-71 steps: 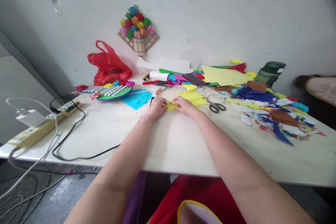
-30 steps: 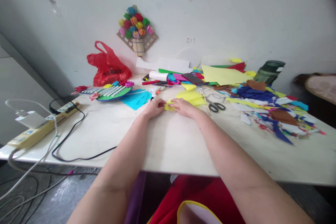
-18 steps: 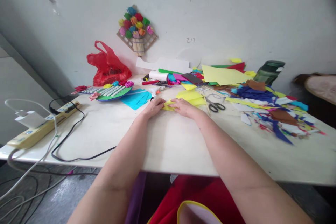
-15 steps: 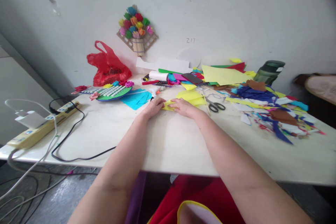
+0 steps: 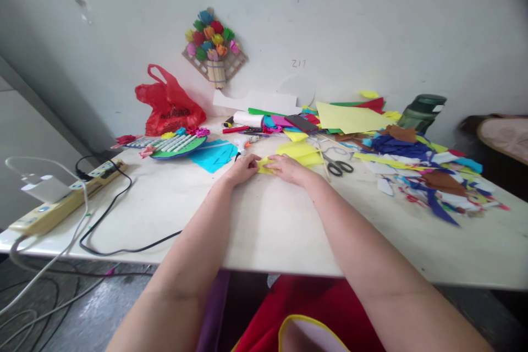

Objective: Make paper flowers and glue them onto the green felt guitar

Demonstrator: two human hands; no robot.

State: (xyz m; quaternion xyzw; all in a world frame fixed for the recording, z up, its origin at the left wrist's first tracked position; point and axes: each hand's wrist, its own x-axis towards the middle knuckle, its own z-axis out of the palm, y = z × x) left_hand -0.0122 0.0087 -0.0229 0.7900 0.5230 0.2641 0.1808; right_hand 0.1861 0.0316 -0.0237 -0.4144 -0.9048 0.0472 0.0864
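Yellow paper (image 5: 264,167) is held on the white table (image 5: 272,225) by the left hand (image 5: 242,169) and right hand (image 5: 287,168), its long axis laid crosswise; contents of the red plastic bag (image 5: 175,113) are hidden.

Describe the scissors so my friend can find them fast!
On the white table, find the right hand touching yellow paper. To its right, past a thin stick, lie the scissors; unlike the colourful scraps farther right, they have two black loop handles.

The white table (image 5: 280,225) is strewn with colourful scraps (image 5: 445,181) at right; a yellow sheet (image 5: 300,149) is laid centrally, a power strip (image 5: 58,212) near left.
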